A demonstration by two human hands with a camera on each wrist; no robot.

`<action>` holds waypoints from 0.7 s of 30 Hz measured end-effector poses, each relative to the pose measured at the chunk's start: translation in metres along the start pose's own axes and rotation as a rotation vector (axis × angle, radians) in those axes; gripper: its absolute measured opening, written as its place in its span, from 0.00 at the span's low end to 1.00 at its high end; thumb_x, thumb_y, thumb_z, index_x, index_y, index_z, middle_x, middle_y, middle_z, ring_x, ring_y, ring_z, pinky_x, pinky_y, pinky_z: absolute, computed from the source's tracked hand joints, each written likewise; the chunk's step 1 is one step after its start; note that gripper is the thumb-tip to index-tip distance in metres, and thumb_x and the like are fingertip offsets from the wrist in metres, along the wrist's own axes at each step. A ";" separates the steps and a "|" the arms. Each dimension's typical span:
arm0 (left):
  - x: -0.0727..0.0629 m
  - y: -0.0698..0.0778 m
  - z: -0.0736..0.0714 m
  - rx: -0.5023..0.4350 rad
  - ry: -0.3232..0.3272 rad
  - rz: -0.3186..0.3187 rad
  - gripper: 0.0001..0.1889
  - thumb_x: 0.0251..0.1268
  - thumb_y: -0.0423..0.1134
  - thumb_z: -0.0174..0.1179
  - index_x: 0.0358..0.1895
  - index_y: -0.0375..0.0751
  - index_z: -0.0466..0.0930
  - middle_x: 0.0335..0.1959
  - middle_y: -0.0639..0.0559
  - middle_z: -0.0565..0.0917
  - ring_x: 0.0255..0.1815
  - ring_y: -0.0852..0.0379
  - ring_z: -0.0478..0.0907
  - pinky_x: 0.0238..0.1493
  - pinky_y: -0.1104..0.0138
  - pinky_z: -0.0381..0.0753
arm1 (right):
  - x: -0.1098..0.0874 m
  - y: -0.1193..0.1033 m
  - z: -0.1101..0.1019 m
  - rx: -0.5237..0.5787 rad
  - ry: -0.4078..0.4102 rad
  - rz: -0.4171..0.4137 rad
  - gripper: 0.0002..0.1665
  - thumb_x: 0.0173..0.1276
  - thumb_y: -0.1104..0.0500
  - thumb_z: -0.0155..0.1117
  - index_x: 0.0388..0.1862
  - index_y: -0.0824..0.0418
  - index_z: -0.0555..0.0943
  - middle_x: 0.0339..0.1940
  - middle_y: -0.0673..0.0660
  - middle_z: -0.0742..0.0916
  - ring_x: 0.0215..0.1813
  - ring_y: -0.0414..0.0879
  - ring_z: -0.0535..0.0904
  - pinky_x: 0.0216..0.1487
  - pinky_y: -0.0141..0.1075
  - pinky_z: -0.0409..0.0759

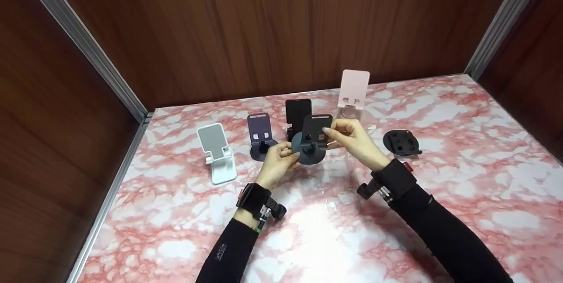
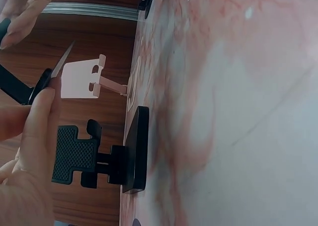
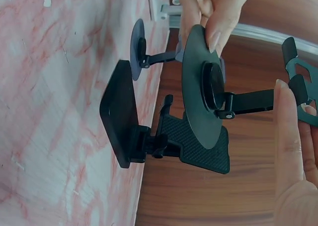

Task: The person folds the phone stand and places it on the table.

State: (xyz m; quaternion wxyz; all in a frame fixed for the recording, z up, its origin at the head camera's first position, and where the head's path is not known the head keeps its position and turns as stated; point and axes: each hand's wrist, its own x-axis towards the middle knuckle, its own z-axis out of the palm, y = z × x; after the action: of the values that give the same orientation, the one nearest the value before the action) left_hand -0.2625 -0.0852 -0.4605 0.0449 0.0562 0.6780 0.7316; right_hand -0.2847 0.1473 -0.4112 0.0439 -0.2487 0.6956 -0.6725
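A dark phone stand with a round base (image 3: 198,97) is held off the table between both hands. My left hand (image 1: 277,162) pinches the edge of that disc, thumb on one face. At the upper plate (image 1: 318,126), my right hand (image 1: 354,140) grips the right side with its thumb on the front. A hinged arm (image 3: 251,102) joins plate and disc, unfolded in the right wrist view. Right behind stands a black phone stand (image 1: 298,110) with a rectangular base. A purple phone stand (image 1: 260,126) is just left of my left hand, upright on its round base.
A white phone stand (image 1: 224,170) with a grey pad stands at the left. Toward the back, a pink phone stand (image 1: 355,85) rises behind my right hand. Farther right lies a folded black stand (image 1: 402,142). Wood-grain panels (image 1: 281,32) enclose the marbled table (image 1: 176,212).
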 end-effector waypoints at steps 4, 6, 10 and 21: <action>0.000 0.000 -0.002 0.055 -0.004 0.024 0.05 0.76 0.17 0.59 0.46 0.26 0.82 0.36 0.50 0.90 0.33 0.66 0.83 0.34 0.76 0.85 | 0.000 -0.001 0.001 -0.010 -0.006 0.003 0.15 0.85 0.71 0.57 0.32 0.72 0.78 0.34 0.50 0.88 0.39 0.39 0.89 0.48 0.37 0.94; -0.001 0.000 -0.002 0.071 -0.002 0.044 0.05 0.76 0.17 0.59 0.46 0.25 0.81 0.37 0.47 0.91 0.33 0.66 0.84 0.33 0.76 0.84 | 0.000 -0.001 0.000 -0.010 -0.009 0.001 0.15 0.85 0.71 0.57 0.32 0.70 0.79 0.35 0.50 0.89 0.39 0.39 0.89 0.48 0.37 0.94; -0.002 0.001 -0.001 0.086 0.009 0.073 0.04 0.76 0.17 0.60 0.46 0.25 0.81 0.38 0.42 0.92 0.32 0.66 0.84 0.31 0.76 0.84 | 0.000 -0.003 -0.001 0.002 -0.024 -0.002 0.16 0.85 0.71 0.56 0.32 0.69 0.80 0.35 0.50 0.89 0.40 0.39 0.90 0.48 0.37 0.94; -0.008 0.006 0.003 0.123 0.003 0.056 0.05 0.76 0.18 0.61 0.49 0.23 0.82 0.38 0.44 0.92 0.34 0.64 0.85 0.32 0.74 0.85 | 0.000 -0.005 -0.003 0.018 -0.046 0.008 0.18 0.86 0.70 0.54 0.32 0.63 0.80 0.32 0.50 0.88 0.35 0.39 0.88 0.44 0.36 0.94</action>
State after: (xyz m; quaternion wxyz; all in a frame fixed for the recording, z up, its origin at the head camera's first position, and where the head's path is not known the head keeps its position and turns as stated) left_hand -0.2540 -0.0842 -0.4544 0.0197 0.0767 0.7200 0.6895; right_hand -0.2843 0.1503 -0.4064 0.0648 -0.2606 0.6894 -0.6727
